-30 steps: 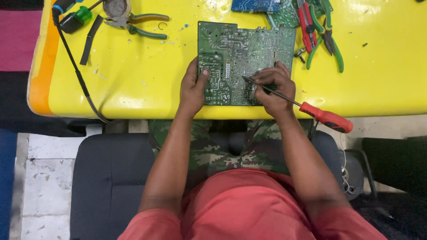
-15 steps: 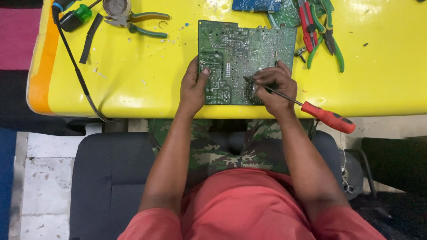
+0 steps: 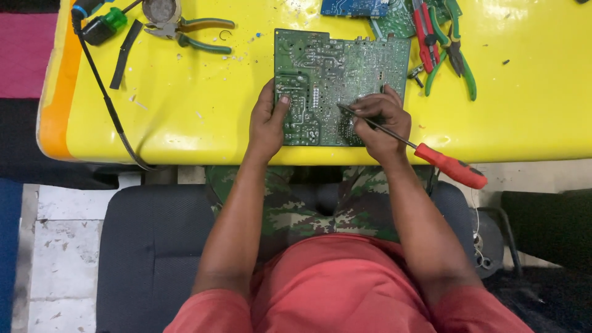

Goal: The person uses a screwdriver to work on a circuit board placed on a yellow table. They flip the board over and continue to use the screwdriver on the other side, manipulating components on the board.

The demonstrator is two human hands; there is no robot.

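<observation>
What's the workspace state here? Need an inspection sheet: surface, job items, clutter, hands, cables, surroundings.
Surface: yellow table, small debris scattered on it.
Job's things: green circuit board lying flat at the near edge; red-handled screwdriver, tip on the board.
Clutter: green-handled pliers top left; red and green hand tools top right; blue board at far edge.
Grippers: left hand pressing the board's left edge; right hand gripping the screwdriver shaft.
Cables: black cable running off the table's front left.
Surroundings: dark chair, tiled floor.
</observation>
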